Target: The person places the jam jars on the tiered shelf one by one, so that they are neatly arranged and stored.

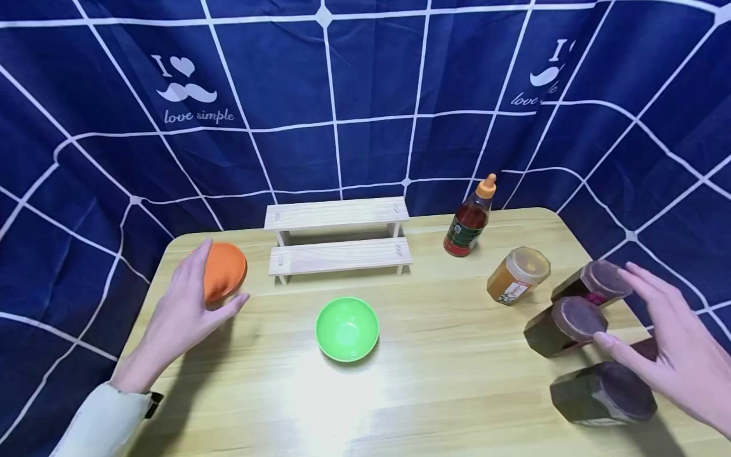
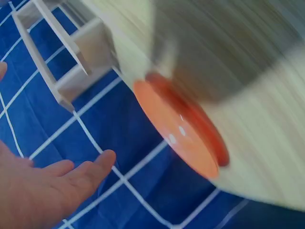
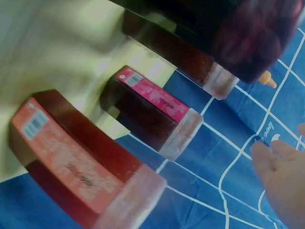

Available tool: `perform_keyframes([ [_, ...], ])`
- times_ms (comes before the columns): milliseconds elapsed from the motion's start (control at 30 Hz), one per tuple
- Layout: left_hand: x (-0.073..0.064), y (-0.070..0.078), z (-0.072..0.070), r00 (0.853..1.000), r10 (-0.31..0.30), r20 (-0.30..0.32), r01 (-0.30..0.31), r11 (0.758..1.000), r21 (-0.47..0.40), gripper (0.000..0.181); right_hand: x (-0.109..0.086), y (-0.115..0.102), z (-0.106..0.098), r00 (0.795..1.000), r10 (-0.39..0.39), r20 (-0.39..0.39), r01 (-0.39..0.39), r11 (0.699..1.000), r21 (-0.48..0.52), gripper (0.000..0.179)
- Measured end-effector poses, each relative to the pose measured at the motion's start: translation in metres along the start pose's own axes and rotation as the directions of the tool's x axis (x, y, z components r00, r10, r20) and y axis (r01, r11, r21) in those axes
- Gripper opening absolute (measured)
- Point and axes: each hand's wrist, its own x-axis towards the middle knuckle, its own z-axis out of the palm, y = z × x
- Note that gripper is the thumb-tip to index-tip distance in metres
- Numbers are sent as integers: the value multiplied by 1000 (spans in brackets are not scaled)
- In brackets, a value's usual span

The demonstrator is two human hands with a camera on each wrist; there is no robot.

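Observation:
My left hand [image 1: 179,304] hovers beside a round orange dish [image 1: 224,270] at the table's left, thumb spread away from the fingers. In the left wrist view the same dish [image 2: 178,131] lies a short way off the fingertips, its edge doubled by blur. Over on the right, my right hand [image 1: 674,346] is spread above several dark, lidded jars, holding none of them. Its thumb overlaps the lid of the middle jar [image 1: 562,327], and its palm is above the front jar [image 1: 594,393]. Pink labels show on a jar [image 3: 147,112] in the right wrist view.
A green bowl [image 1: 347,330] stands mid-table, below a two-step wooden rack [image 1: 339,257] at the back. Right of the rack are a red sauce bottle [image 1: 469,222] with an orange cap and an amber jar [image 1: 516,276]. Blue checked cloth [image 1: 371,76] hangs around the table.

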Motion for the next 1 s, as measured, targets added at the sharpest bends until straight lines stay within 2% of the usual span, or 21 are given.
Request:
perform_keyframes([
  [100, 6, 5, 7, 999, -36, 40, 39, 997, -73, 120, -9, -4, 2, 999, -14, -41, 16, 998, 53, 97],
  [233, 14, 10, 20, 994, -42, 98, 58, 984, -168, 120, -24, -8, 8, 995, -21, -97, 35, 989, 144, 86],
  [367, 20, 10, 33, 989, -65, 132, 100, 956, -276, 116, -39, -10, 12, 994, 32, -101, -10, 977, 211, 83],
  [467, 24, 9, 41, 986, -109, 128, 143, 945, -294, 113, -50, -12, 15, 993, 97, -68, -79, 970, 230, 92],
  [600, 31, 8, 54, 982, -142, 120, 172, 943, -285, 112, -64, -6, 24, 993, 101, -68, -79, 957, 279, 94],
  [633, 34, 8, 57, 982, -142, 121, 172, 941, -292, 112, -68, -5, 26, 992, 107, -65, -83, 951, 298, 94],
  [767, 42, 8, 68, 981, -134, 141, 176, 920, -350, 117, -84, 3, 40, 994, 62, -91, -23, 926, 376, 96],
  [867, 47, 7, 75, 979, -123, 163, 180, 896, -405, 121, -93, 6, 47, 993, 76, -88, -37, 925, 378, 101],
  [933, 51, 5, 79, 980, -101, 172, 169, 880, -444, 122, -98, 7, 50, 991, 117, -71, -82, 924, 373, 102],
  [1000, 53, 4, 83, 981, -80, 178, 157, 865, -477, 122, -103, 10, 54, 989, 139, -52, -99, 881, 463, 102],
])
